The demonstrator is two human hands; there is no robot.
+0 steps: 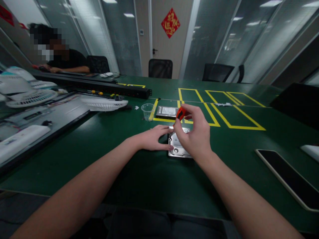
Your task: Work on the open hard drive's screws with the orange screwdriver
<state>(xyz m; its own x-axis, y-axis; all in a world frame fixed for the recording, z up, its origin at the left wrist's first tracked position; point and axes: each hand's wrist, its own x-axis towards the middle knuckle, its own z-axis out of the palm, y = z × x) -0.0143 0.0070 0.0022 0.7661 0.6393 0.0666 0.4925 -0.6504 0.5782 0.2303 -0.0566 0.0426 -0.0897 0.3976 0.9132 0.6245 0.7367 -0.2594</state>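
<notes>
A silver hard drive [178, 151] lies flat on the green table in front of me. My left hand [156, 137] steadies its left side, thumb and fingers parted and resting on the drive. In my right hand [195, 132] is a screwdriver with a red and black handle [181, 113], pinched between thumb and fingers. Its shaft points down at the drive's upper left part, but the tip is too small to make out. My right hand covers the drive's right side. Just behind lies a second hard drive [166, 111], label up, beside a clear plastic cup [148, 112].
Yellow tape rectangles [246, 127] mark the table [139, 179]. White fan parts [104, 103], a long black bar [124, 90] and a power strip [22, 141] crowd the left. A phone [286, 176] lies at right. Another person [72, 61] sits at far left.
</notes>
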